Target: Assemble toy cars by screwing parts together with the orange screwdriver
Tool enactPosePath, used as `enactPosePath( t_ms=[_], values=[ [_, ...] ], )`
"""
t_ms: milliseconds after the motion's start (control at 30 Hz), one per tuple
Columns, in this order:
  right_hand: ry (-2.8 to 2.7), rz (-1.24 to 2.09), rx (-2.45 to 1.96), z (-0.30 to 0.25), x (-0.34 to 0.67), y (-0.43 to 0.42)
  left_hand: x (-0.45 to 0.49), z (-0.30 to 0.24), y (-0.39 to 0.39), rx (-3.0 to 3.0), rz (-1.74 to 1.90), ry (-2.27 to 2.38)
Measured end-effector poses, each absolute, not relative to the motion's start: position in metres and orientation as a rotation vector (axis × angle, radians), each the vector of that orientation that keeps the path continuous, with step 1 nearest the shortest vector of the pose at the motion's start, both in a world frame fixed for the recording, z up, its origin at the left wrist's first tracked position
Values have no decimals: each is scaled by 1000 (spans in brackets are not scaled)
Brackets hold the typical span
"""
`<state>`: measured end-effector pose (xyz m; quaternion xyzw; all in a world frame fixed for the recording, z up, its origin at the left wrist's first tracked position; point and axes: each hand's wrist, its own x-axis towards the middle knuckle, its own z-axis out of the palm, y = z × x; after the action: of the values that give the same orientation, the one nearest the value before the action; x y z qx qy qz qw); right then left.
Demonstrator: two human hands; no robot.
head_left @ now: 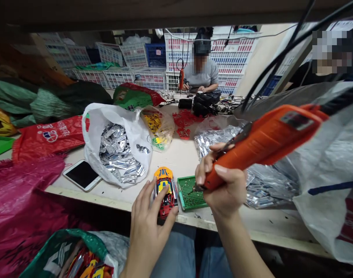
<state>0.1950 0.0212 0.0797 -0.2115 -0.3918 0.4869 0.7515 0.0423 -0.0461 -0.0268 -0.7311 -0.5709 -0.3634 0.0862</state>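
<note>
A toy car [165, 189] in yellow, red and blue lies near the table's front edge, its yellow end pointing away from me. My left hand [150, 216] holds it against the tabletop, with the thumb at its right side, the index finger over its top and the other fingers along its left. My right hand [225, 181] is wrapped around an orange electric screwdriver [263, 139], tilted with its tip down to the left. That tip hangs over a small green basket [190, 206], which holds tiny parts too small to make out, probably screws.
A white bag [91, 135] of silvery parts, a clear bag of yellow pieces [153, 121] and a phone [82, 174] are on the left. More bagged silvery parts [260, 189] lie right. Black cables hang overhead. A co-worker [201, 69] sits opposite; another person is far right.
</note>
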Motion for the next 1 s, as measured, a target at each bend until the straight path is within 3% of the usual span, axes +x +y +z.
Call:
enactPosePath(
  t_ms=[300, 1000],
  values=[
    [-947, 1184, -368, 66, 150, 65, 45, -37, -45, -2172, -968, -1767],
    [-1218, 1300, -429, 61, 134, 75, 51, -40, -45, -2129, -1010, -1830]
  ],
)
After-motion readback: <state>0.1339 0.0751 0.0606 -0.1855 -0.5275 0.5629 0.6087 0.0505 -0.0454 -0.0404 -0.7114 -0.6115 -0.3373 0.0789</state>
